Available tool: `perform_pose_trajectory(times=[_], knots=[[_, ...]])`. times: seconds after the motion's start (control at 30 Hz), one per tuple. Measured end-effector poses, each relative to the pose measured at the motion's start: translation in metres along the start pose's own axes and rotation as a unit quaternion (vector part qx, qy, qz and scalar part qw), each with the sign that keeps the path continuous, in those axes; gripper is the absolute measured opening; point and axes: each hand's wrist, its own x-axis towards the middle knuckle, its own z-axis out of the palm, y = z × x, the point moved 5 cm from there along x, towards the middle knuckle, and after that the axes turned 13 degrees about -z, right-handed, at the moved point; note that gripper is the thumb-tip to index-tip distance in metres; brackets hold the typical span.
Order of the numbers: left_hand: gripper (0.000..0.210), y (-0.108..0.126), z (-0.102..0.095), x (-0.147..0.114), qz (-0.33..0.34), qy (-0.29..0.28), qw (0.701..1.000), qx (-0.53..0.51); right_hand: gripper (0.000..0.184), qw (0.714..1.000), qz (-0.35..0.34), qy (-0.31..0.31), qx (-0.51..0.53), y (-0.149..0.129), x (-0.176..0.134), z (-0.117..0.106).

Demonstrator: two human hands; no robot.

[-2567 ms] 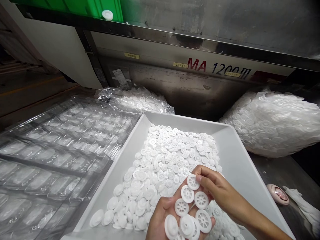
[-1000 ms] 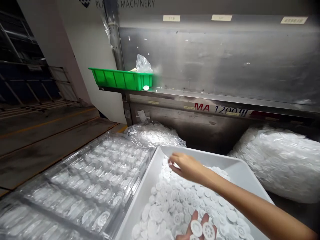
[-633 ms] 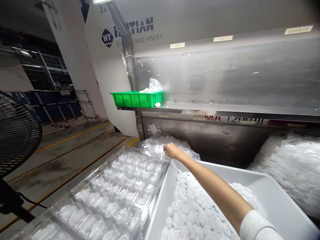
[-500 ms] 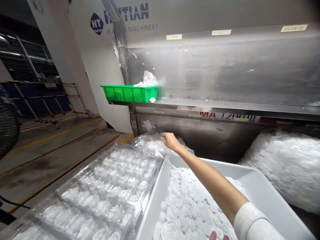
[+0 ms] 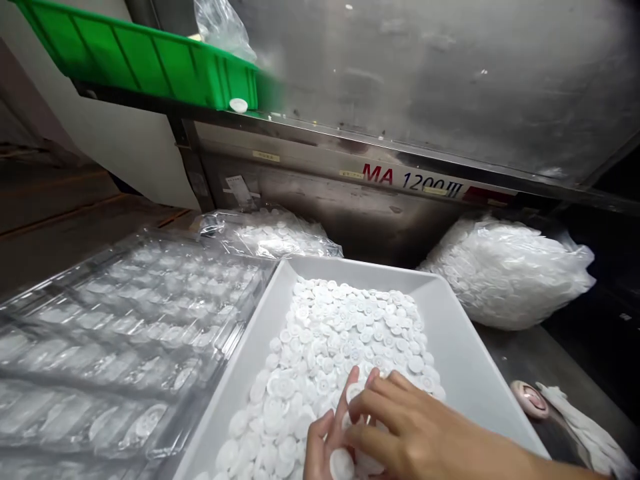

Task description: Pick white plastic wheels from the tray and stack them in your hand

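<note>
Though smooth, round spoked wheels [image 5: 330, 347]

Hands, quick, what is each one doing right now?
Left hand: palm up over the white tray, holding white plastic wheels.
Right hand: fingers curled over the left palm, touching those wheels; grip hidden.

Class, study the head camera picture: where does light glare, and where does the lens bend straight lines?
Head view: glare streaks the clear blister trays and steel panel; the green bin and machine edge slant and bow; both hands sit cropped at the bottom.
</note>
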Motion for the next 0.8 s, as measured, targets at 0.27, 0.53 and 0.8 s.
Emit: perform_pose_trajectory(times=[0.27,0.53,0.8], knots=[[0.055,-0.005,0.010,0.001,0.002,0.007,1.000,0.008,0.013,0.989,0.097,0.085,0.071,0.006,0.000,0.041],[0.054,-0.004,0.012,-0.002,0.032,0.046,0.998,0.028,0.009,0.925,0.242,0.155,0.248,0.021,-0.034,0.002],[0.052,-0.010,0.019,-0.008,0.012,0.086,0.996,0.033,0.016,0.959,0.200,0.144,0.138,0.008,-0.014,0.043]])
